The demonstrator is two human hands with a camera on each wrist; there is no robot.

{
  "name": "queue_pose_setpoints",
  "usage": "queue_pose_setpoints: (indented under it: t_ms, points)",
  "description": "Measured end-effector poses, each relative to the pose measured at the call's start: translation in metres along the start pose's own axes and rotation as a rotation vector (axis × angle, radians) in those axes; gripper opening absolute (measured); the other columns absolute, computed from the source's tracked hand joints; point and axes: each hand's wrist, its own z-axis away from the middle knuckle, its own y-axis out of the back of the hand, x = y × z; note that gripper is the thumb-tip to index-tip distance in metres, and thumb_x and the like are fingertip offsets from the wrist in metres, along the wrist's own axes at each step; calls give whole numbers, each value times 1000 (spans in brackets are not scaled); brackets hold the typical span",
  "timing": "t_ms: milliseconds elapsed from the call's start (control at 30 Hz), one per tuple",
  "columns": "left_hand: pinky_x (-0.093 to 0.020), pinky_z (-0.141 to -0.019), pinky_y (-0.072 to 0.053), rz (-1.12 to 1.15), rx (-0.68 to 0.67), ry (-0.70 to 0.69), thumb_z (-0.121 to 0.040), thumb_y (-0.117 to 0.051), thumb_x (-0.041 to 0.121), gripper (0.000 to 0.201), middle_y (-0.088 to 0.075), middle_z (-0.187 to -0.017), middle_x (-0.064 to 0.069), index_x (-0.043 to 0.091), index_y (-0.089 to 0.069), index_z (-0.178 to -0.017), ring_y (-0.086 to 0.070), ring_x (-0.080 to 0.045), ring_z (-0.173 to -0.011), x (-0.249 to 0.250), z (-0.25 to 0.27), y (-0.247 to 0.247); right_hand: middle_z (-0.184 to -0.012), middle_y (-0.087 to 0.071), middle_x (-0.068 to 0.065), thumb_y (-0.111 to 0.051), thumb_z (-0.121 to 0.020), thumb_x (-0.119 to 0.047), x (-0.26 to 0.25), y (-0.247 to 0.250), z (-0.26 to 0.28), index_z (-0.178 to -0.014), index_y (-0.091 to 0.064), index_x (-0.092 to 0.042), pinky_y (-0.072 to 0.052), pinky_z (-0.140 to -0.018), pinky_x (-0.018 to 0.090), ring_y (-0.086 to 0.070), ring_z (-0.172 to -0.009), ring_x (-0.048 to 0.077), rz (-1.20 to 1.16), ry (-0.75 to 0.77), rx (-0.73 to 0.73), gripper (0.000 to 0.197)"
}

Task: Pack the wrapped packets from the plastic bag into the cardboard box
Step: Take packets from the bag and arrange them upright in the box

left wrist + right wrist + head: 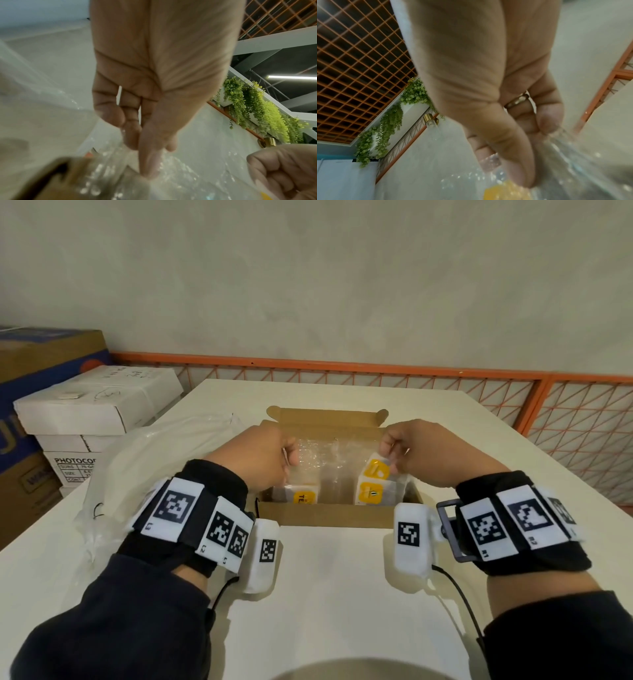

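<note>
An open cardboard box (325, 515) sits mid-table. Inside it stand two bubble-wrapped packets with yellow labels, one on the left (303, 495) and one on the right (374, 484). Clear bubble wrap (318, 451) stretches between them. My left hand (287, 457) is over the box's left side and pinches the bubble wrap (154, 169) between thumb and fingers. Over the right side, my right hand (394, 455) pinches the wrap at the top of the right packet (503, 189). The crumpled clear plastic bag (154, 460) lies left of the box; I cannot see what it holds.
White and brown cartons (92, 405) are stacked off the table's left edge. An orange mesh railing (513, 392) runs behind the table and along its right side. Bare white tabletop (335, 594) lies between the box and me.
</note>
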Motion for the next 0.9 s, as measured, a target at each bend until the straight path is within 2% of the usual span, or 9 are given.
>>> queue_pose_setpoints:
  t_ms: [100,167,267,333,433,600,667,800,900]
  points:
    - [-21,-67,-44,3,-13,-6,-78,-54,-9,28,-63,-81,-2,18,-53,-76,-57,-15,-75,-1,1,0,-71,-59,-9,-49,-84,3,-1,2,2,-74,-56,-22,-36,-56,14,-52,-65,1,16,-10,13,28]
    - [-20,-64,-43,-5,-25,-4,-76,-56,-10,28,-61,-79,1,18,-56,-76,-56,-14,-74,-1,1,-1,-73,-60,-8,-51,-80,5,-3,-1,2,-73,-57,-22,-35,-56,14,-53,-67,3,39,-27,-43,29]
    - [-19,-61,-42,-8,-28,2,-75,-61,-10,31,-59,-74,4,21,-59,-73,-55,-13,-71,-3,1,-1,-84,-61,-3,-59,-77,6,-5,-7,0,-82,-61,-16,-37,-58,15,-56,-75,10,17,-69,-147,23]
    - [-17,-59,-40,-19,-30,-1,-74,-63,-9,30,-59,-72,5,21,-59,-71,-54,-9,-67,-3,1,0,-82,-58,-3,-65,-75,4,-5,-10,-1,-81,-60,-17,-39,-60,18,-55,-76,13,19,-82,-188,22]
    - [-15,-59,-38,-9,-19,-15,-75,-64,-9,31,-58,-70,6,21,-59,-70,-53,-5,-64,-4,1,2,-74,-57,-4,-63,-76,6,-5,-12,-2,-74,-59,-18,-41,-59,18,-55,-71,13,45,-73,-162,25]
    - [-12,-59,-38,4,9,-47,-79,-60,-9,36,-59,-69,7,24,-59,-66,-53,-4,-65,-5,0,3,-73,-64,-3,-48,-82,7,-1,-5,0,-75,-60,-20,-40,-59,15,-57,-68,6,59,-58,-110,30]
    - [-11,-59,-39,-6,12,-58,-80,-58,-8,35,-60,-69,9,24,-60,-66,-54,-3,-66,-6,0,4,-70,-63,-7,-52,-81,5,1,-1,1,-70,-58,-25,-40,-62,14,-56,-71,7,73,-51,-80,33]
    - [-11,-64,-41,-25,12,-74,-83,-60,-4,33,-64,-76,9,25,-64,-67,-57,-6,-74,-7,1,3,-65,-57,-12,-63,-79,-1,3,5,4,-63,-57,-28,-35,-59,15,-51,-66,2,53,-60,-64,32]
    - [-17,-69,-42,-30,2,-59,-83,-61,-2,34,-67,-86,6,27,-67,-67,-58,-7,-79,-6,1,2,-61,-55,-12,-66,-79,-4,7,8,6,-62,-57,-27,-34,-57,15,-49,-62,0,44,-70,-53,30]
